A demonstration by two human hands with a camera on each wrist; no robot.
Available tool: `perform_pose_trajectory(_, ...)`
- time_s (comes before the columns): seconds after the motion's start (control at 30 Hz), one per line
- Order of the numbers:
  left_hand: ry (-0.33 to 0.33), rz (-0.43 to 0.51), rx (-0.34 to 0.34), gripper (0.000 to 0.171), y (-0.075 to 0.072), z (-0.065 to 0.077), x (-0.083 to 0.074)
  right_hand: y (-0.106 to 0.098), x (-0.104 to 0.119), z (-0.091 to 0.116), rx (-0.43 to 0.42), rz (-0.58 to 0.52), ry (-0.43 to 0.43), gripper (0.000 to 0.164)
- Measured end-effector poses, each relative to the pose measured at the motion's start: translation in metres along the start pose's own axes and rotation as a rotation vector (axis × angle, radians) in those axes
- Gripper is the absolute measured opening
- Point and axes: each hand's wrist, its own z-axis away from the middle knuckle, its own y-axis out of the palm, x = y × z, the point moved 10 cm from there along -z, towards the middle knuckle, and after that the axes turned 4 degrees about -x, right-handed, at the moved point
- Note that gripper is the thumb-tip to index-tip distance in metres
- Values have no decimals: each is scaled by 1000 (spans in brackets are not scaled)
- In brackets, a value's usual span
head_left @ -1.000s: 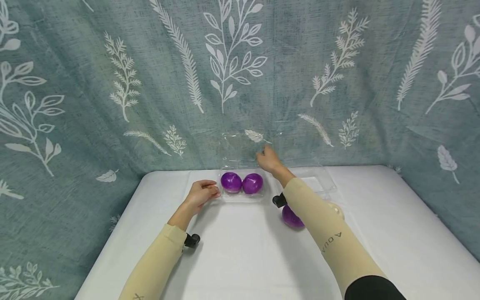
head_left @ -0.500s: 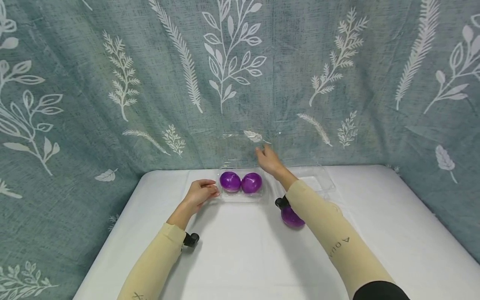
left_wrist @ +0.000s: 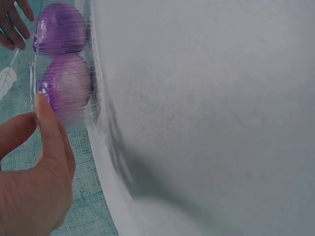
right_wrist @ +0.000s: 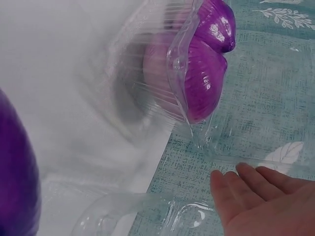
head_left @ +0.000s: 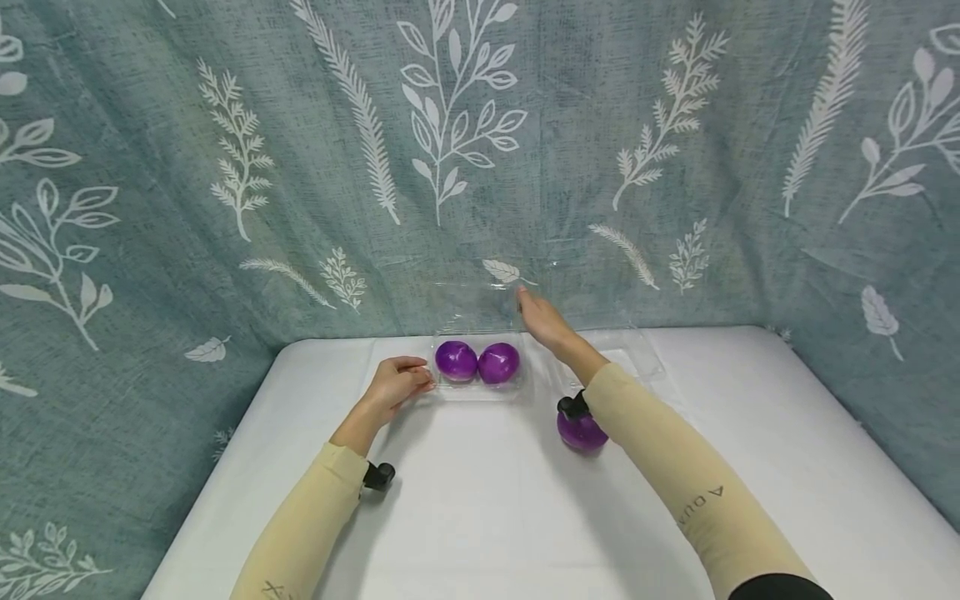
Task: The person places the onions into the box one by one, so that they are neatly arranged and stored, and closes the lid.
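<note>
A clear plastic clamshell container (head_left: 480, 394) stands at the table's far edge with its lid (head_left: 468, 304) raised behind it. Inside, side by side, are two glossy purple onion-like things (head_left: 456, 361). My left hand (head_left: 393, 387) pinches the container's left rim; the thumb (left_wrist: 19, 129) and forefinger meet at its corner in the left wrist view. At the lid's right edge is my right hand (head_left: 547, 321), its fingers (right_wrist: 258, 184) fairly straight with fingertips right at the plastic in the right wrist view.
Another clear plastic container (head_left: 648, 358) lies to the right, partly behind the right forearm. A third purple onion-like thing (head_left: 581, 435) rests on the white table (head_left: 480, 508) beside that arm. A patterned green curtain (head_left: 570, 167) hangs right behind the table.
The lid's top edge has come down a little, and the right hand's fingers have straightened along it. My right forearm has shifted rightward, covering the pale round thing. The left hand keeps its place.
</note>
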Motion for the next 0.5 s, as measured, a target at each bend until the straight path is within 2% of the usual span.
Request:
perform_pose_trajectory(0.2,8,-7,-2,44,-3,-1,0,5,-4,7,69,-28,33,80)
perform_pose_trajectory(0.5,15,-4,3,44,0,-1,0,6,-12,18,91,-34,51,72)
